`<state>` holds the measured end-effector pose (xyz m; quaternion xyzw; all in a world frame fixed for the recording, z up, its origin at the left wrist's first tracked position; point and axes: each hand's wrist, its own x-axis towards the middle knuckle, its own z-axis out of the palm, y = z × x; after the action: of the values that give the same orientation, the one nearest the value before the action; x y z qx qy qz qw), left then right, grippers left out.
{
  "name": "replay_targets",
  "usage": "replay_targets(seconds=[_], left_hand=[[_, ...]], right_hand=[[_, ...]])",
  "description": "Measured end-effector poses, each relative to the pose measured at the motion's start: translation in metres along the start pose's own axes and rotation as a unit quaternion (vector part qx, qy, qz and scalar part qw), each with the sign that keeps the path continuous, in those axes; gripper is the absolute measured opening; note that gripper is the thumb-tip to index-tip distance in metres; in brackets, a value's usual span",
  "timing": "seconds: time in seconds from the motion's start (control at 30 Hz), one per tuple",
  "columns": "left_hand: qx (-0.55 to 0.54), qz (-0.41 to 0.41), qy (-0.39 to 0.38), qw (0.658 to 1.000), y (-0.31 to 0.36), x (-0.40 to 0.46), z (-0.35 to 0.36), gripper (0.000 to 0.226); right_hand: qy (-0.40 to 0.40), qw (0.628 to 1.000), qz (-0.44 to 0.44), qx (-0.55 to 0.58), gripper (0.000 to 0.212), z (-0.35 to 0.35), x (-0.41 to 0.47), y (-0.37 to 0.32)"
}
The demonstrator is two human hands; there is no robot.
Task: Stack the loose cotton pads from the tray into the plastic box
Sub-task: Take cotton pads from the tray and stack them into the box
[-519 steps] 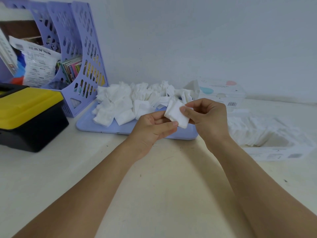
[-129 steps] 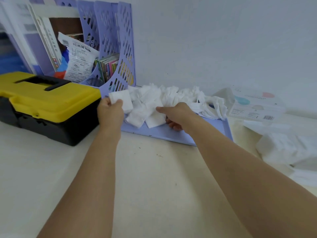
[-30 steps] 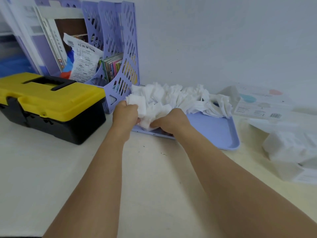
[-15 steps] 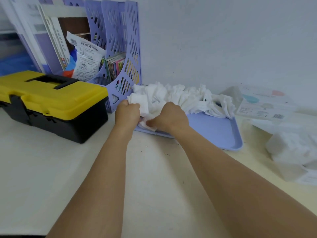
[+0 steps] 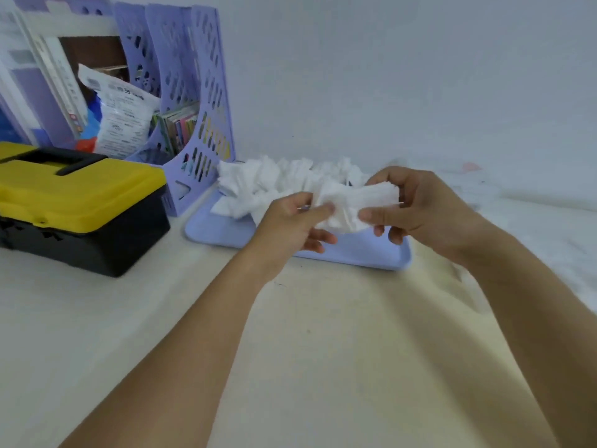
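Note:
Both hands hold one bunch of white cotton pads (image 5: 352,205) in the air above the front of the lilac tray (image 5: 226,232). My left hand (image 5: 290,226) pinches the bunch's left end between thumb and fingers. My right hand (image 5: 416,211) grips its right end. A heap of loose white pads (image 5: 258,182) lies along the back of the tray. The plastic box shows only as a blurred white patch (image 5: 549,227) at the right edge.
A yellow and black toolbox (image 5: 74,208) sits on the pale table left of the tray. Behind it, lilac file holders (image 5: 193,108) with papers and packets stand against the white wall. Bare tabletop (image 5: 323,318) lies in front of the tray.
Both hands have lifted off the tray's left end with a bunch of pads and moved right and up. The view has swung right and blurred.

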<state>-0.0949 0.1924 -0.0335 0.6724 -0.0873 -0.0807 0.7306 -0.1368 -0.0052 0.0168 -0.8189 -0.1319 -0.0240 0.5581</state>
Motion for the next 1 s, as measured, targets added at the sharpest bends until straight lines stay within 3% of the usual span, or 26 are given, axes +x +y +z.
replay_targets(seconds=[0.1, 0.17, 0.27, 0.43, 0.67, 0.83, 0.9, 1.0], left_hand=[[-0.003, 0.000, -0.055, 0.998, -0.002, -0.005, 0.036, 0.013], [0.009, 0.002, -0.074, 0.997, 0.004, -0.006, 0.058, 0.018], [0.031, 0.000, -0.095, 0.995, 0.013, -0.006, 0.083, 0.015], [0.068, -0.013, -0.132, 0.989, 0.022, -0.005, 0.117, 0.016], [-0.034, -0.053, -0.120, 0.991, 0.008, -0.005, 0.129, 0.019], [-0.012, -0.057, -0.118, 0.991, -0.002, -0.006, 0.123, 0.018], [0.003, -0.049, -0.116, 0.992, -0.002, -0.006, 0.121, 0.018], [0.029, -0.036, -0.115, 0.992, -0.003, -0.008, 0.120, 0.018]], right_hand=[[0.019, 0.999, -0.005, -0.045, 0.013, -0.030, -0.018, 0.006], [0.031, 0.999, -0.001, -0.043, 0.022, -0.046, -0.027, 0.011], [0.055, 0.997, -0.013, -0.057, 0.031, -0.058, -0.035, 0.019], [0.115, 0.990, -0.056, -0.057, 0.023, -0.073, -0.051, 0.036], [0.215, 0.967, -0.111, -0.079, 0.012, -0.073, -0.054, 0.056], [0.208, 0.966, -0.092, -0.123, 0.006, -0.067, -0.055, 0.062], [0.186, 0.970, -0.091, -0.131, 0.018, -0.070, -0.057, 0.057], [0.155, 0.982, -0.080, -0.079, 0.012, -0.077, -0.060, 0.052]])
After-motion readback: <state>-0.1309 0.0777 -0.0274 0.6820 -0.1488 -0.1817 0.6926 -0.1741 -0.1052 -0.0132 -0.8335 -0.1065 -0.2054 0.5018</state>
